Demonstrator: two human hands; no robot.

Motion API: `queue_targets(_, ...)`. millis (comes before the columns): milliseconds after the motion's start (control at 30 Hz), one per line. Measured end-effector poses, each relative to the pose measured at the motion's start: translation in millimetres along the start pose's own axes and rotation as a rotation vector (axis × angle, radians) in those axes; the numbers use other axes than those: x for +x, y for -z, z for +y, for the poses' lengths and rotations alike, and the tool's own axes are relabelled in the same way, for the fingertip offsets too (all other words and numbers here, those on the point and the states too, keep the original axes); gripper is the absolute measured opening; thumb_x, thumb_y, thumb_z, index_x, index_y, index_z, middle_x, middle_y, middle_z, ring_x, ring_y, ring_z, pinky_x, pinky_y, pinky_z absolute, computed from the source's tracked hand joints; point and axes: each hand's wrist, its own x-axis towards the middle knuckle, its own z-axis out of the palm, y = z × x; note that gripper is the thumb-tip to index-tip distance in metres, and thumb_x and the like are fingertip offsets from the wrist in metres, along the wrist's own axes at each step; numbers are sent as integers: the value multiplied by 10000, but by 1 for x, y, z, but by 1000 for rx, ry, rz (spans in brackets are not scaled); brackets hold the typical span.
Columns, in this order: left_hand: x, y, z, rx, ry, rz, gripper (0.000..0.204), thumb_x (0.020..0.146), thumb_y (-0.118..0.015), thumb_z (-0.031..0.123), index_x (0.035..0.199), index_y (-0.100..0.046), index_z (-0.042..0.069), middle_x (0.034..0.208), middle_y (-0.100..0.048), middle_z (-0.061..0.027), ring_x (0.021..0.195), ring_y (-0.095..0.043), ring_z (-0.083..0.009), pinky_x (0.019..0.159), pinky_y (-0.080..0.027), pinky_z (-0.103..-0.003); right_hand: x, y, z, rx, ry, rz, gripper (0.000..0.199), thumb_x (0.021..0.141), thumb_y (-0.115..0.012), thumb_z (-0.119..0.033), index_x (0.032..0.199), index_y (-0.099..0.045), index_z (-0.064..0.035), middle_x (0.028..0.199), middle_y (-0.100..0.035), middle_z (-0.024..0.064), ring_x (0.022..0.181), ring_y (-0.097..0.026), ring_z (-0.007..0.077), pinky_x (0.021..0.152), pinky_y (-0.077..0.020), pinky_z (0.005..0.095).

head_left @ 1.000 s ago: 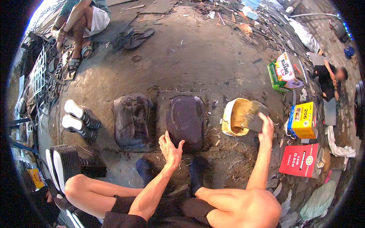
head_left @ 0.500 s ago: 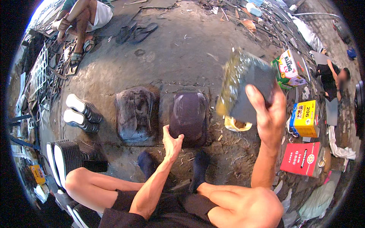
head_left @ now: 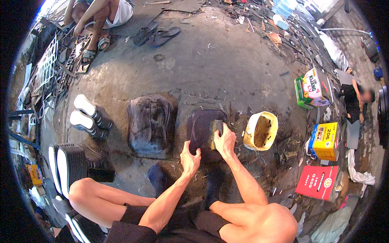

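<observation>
A dark rounded pad [head_left: 198,125] lies in front of my feet. My left hand [head_left: 189,160] grips its near left corner, with thumb and fingers on either side of the edge. My right hand [head_left: 225,141] is closed on a dark block-shaped brush [head_left: 217,128] with a yellowish wet-looking side, held against the pad's right part. What the brush covers underneath is hidden. Right of it stands a whitish tub [head_left: 248,131], stained yellow-brown inside. On the left sits a second dark, worn pad-like block [head_left: 150,125].
Stacked white-topped soles [head_left: 87,115] and taller stacks [head_left: 67,166] stand at left. A green-white box [head_left: 312,89], a yellow can [head_left: 325,135] and a red box [head_left: 318,182] line the right. Sandals [head_left: 162,36] lie ahead; one person sits far left, another far right.
My right hand has brought the brush down and left from above the tub onto the pad, uncovering the tub. My left hand still grips the pad's near edge. The view has shifted slightly.
</observation>
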Motion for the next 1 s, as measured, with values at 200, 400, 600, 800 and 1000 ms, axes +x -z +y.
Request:
queue_targets(200, -1, -12, -28, 126, -215, 73, 485, 889, -693, 105, 1351, -558, 42, 1144, -703, -220, 1057, -687, -378, 897, -531, -440, 49, 1, 12, -86, 34, 107, 361, 857, -633, -189, 1190, -656, -51, 942, -716, 266, 883, -696, 464, 781, -538, 545)
queue_targets(400, 0, -18, -23, 150, -223, -44, 544, 882, -720, 128, 1392, -556, 37, 1328, -637, -227, 1224, -620, -386, 1040, -492, -432, 74, -20, -37, -161, 559, -259, 403, 815, -624, -108, 1198, -711, -198, 943, -734, 131, 990, -667, 352, 835, -565, 480)
queue_targets(600, 3, -15, -40, -20, -111, 103, 555, 855, -752, 152, 1346, -558, -16, 1201, -685, -263, 1097, -680, -382, 962, -521, -424, 43, -7, -53, -69, 755, -484, 461, 752, -604, -67, 1168, -730, -218, 1024, -737, 122, 962, -670, 350, 850, -555, 470)
queue_targets(800, -20, -8, -21, -171, -15, 165, 368, 972, -705, 222, 1236, -587, -6, 945, -723, -182, 822, -678, -267, 832, -541, -426, 52, -2, -4, -148, 734, -195, 434, 797, -592, -77, 1179, -731, -230, 1101, -742, 60, 1016, -674, 277, 874, -528, 439)
queue_targets(1000, -37, -14, -47, -517, 165, 98, 407, 926, -664, 19, 1298, -510, -33, 1085, -655, -150, 818, -675, -186, 603, -631, -312, 56, 5, -25, -160, 1019, -519, 430, 718, -587, -75, 1087, -761, -212, 1081, -753, 47, 1025, -684, 255, 897, -518, 420)
